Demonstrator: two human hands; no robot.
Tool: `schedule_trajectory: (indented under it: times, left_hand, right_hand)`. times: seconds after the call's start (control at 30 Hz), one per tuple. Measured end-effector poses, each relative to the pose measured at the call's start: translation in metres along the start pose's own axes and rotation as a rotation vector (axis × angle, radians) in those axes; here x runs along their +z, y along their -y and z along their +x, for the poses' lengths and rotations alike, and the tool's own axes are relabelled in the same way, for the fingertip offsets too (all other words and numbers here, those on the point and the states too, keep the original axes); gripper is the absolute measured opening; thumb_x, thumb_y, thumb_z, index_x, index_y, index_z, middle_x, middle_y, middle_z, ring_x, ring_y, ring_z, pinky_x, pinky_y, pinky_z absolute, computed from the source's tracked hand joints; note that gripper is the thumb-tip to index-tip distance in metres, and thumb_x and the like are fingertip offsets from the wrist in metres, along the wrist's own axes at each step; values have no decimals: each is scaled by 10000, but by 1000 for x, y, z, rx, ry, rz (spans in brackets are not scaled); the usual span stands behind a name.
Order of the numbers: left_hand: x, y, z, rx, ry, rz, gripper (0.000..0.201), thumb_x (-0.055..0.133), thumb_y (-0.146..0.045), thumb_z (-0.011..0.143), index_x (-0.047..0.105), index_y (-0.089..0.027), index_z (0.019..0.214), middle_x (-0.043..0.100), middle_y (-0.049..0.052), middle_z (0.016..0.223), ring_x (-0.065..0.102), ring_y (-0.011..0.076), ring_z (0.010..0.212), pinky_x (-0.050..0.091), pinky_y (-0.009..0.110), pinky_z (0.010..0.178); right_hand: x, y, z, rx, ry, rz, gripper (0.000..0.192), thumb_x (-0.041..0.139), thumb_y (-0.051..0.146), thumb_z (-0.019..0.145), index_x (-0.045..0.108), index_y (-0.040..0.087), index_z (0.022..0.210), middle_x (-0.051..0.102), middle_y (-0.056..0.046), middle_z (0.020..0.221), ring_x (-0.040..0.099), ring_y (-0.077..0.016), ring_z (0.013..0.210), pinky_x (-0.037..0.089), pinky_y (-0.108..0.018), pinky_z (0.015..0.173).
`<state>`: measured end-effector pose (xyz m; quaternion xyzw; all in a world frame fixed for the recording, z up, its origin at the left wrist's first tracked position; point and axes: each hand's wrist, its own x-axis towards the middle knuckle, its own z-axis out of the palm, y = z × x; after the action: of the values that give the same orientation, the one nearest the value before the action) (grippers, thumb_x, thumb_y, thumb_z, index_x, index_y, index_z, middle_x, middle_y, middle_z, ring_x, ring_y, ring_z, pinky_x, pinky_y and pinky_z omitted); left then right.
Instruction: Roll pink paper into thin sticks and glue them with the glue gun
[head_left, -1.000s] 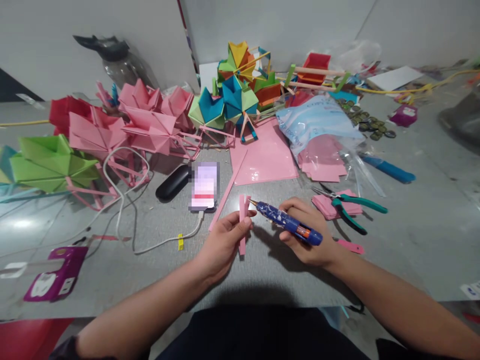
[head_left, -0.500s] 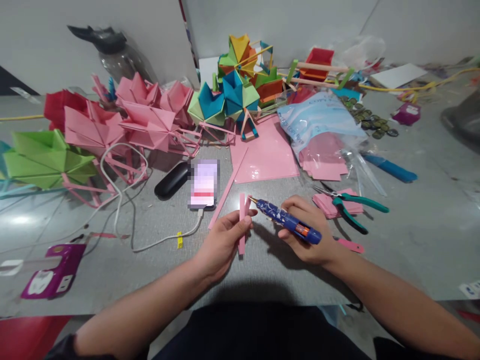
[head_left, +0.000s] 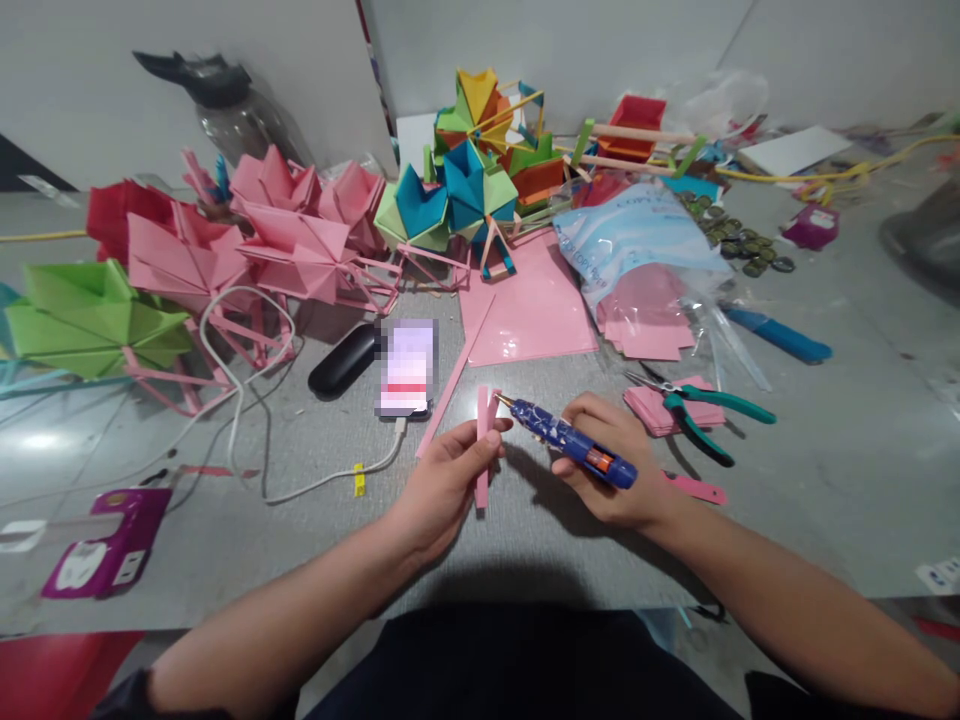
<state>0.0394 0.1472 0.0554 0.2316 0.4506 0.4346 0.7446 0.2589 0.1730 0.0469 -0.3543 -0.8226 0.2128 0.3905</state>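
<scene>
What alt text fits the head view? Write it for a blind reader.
A left hand holds a folded pink strip upright while the right hand points a blue glue pen at its top. Behind lie a phone, pliers, pink sheets and folded paper models.

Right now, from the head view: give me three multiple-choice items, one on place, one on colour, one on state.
1. Where do the teal-handled metal pliers lie?
A. On the grey table, right of the right hand
B. On the phone
C. In the left hand

2. What colour is the folded paper strip in the left hand?
A. Green
B. Pink
C. Yellow

3. How is the blue pen-shaped glue gun?
A. Lying loose on the table
B. Gripped in the right hand, tip at the strip
C. Inside the plastic bag

Key: 1 A, the pliers rest beside that hand; 2 B, the strip is pink; 3 B, fingers wrap its barrel.
</scene>
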Motion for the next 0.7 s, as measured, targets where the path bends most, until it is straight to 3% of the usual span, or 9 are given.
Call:
schedule_trajectory:
  times: [0.7]
  left_hand:
    - [-4, 2, 2, 115, -57, 171, 439, 877, -451, 806, 806, -163, 1130, 591, 16, 820, 438, 129, 723, 354, 296, 688]
  right_hand:
    - [-4, 3, 2, 44, -29, -74, 236, 636, 326, 965, 519, 229, 785, 538, -17, 776, 525, -179, 665, 400, -333, 607]
